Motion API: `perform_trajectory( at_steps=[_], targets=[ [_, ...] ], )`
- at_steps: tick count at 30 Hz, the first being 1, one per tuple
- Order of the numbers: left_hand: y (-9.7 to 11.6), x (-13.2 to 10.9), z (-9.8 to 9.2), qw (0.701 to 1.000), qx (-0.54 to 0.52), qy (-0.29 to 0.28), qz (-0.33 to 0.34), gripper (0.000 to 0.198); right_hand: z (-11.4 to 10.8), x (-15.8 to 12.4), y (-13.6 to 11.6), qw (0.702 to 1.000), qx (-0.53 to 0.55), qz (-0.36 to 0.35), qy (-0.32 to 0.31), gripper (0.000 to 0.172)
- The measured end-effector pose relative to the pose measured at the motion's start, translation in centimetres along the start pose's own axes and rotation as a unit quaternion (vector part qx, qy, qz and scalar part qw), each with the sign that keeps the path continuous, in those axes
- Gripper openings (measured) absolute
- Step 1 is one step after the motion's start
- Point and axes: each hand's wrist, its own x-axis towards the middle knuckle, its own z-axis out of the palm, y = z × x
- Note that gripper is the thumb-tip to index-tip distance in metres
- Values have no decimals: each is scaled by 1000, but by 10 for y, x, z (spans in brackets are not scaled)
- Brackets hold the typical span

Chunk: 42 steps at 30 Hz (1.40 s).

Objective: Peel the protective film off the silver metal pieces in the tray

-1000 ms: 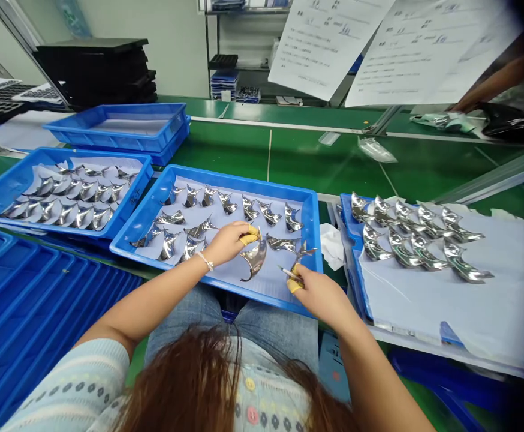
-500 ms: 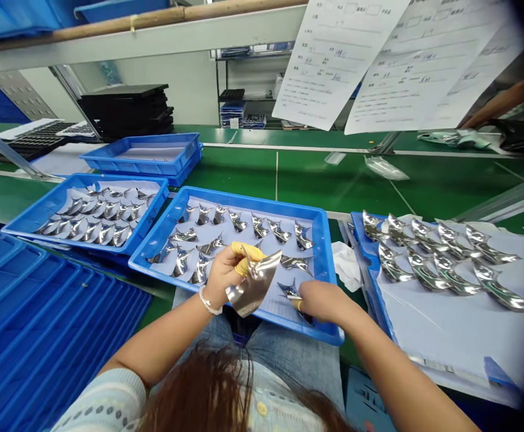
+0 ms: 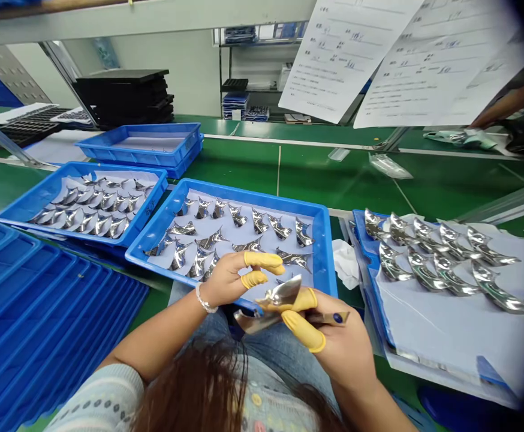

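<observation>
My left hand (image 3: 228,277), yellow covers on its thumb and finger, is open over the front of the middle blue tray (image 3: 322,240). Its fingertips are apart from the metal beside them. My right hand (image 3: 345,345), also in yellow finger covers, grips a shiny curved metal piece (image 3: 288,292) over the tray's front right edge. A flatter metal blade (image 3: 257,324) shows below it and a strip end sticks out at the right; I cannot tell whether they are one piece or two. Curved metal pieces (image 3: 259,221) lie in rows on the tray's white paper liner.
At the left a second blue tray (image 3: 156,207) holds similar pieces, with nested blue trays (image 3: 55,324) in front. On the right, larger curved pieces (image 3: 453,240) rest on white paper (image 3: 428,324). Crumpled white paper (image 3: 346,264) lies between. Paper sheets (image 3: 334,66) hang above.
My left hand has let go of the metal piece it held. My right hand has come up and left from the tray's right side and now holds metal in front of me.
</observation>
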Motion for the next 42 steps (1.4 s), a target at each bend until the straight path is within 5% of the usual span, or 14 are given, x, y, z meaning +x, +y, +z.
perform_trajectory(
  at_steps=[9, 16, 24, 27, 29, 32, 36, 42],
  targets=[
    [-5, -12, -14, 984, -104, -45, -139, 39, -6, -7, 5, 993, -67, 22, 99, 21],
    [-7, -17, -5, 940, -224, -39, -253, 41, -14, 6, 21, 993, -33, 68, 90, 19],
    [-8, -22, 4, 825, -432, 25, -364, 33, -28, 35, 44, 988, -6, 149, 25, 36],
    [-8, -23, 2, 802, -467, 52, -369, 28, -37, 51, 59, 971, -155, 179, -22, 33],
    [-9, -24, -1, 801, -464, 62, -372, 28, -42, 59, 73, 916, -343, 186, -94, 26],
    [-15, -22, -10, 853, -369, 82, -359, 30, -46, 61, 96, 815, -508, 205, -187, 17],
    [-32, -14, -25, 943, -68, 73, -317, 19, -47, 53, 115, 771, -551, 227, -226, 18],
    [-61, -5, -11, 928, 284, -23, -241, 7, -45, 58, 113, 767, -567, 210, -216, 24]
  ],
)
